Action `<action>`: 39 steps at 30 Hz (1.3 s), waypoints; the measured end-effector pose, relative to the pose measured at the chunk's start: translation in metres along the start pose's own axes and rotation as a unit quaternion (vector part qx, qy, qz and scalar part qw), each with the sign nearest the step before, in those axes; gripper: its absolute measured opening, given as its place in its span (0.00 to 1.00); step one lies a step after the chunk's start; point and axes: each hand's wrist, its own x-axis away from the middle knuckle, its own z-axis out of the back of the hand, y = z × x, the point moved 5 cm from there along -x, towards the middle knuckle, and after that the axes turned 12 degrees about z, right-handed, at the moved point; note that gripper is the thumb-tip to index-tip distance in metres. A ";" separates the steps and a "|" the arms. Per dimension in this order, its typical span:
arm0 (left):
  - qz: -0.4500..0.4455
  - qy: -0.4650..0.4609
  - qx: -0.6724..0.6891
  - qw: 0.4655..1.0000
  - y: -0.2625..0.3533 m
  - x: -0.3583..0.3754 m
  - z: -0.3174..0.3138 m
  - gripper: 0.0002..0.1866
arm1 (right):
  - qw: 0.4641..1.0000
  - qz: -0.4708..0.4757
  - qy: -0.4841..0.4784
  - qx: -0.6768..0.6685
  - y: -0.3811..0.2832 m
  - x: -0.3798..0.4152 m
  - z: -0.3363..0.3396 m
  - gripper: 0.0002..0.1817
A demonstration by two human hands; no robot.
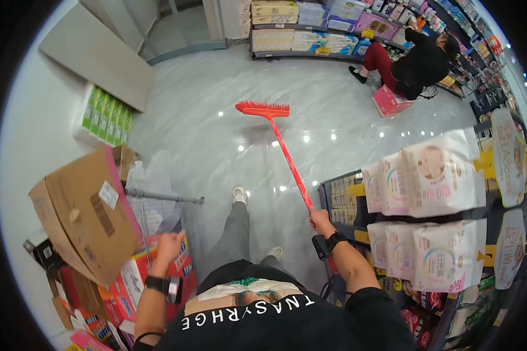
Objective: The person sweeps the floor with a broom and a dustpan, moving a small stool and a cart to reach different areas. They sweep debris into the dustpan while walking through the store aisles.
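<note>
My right hand (321,219) is wrapped round the red handle of a broom (287,155). The broom reaches away from me over the tiled floor, its wide red head and bristles at the far end and a shadow on the floor near it. At the lower left, my left hand (170,245) hangs with fingers loosely bent and nothing visible in them. It overlaps a red printed box (184,266) in this view. Both wrists wear black straps with small devices.
A large cardboard carton (88,210) and a grey metal pole (164,197) stand left, below green-and-white packs (107,117). A shelf of white diaper packs (433,175) is close on my right. A person (418,64) sits on a pink box (391,102) by stocked shelves.
</note>
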 end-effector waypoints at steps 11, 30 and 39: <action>-0.227 -0.080 0.108 0.965 0.290 -0.215 0.073 0.22 | 0.989 0.059 -0.064 -0.120 -0.259 -0.100 -0.088 0.20; -0.077 -0.335 0.144 0.928 0.514 -0.385 -0.008 0.11 | 0.845 0.258 -0.135 0.449 -0.474 -0.394 -0.126 0.04; -0.032 -0.387 0.140 0.911 0.781 -0.552 -0.013 0.12 | 0.871 -0.072 0.117 -0.471 -0.591 -0.620 -0.018 0.11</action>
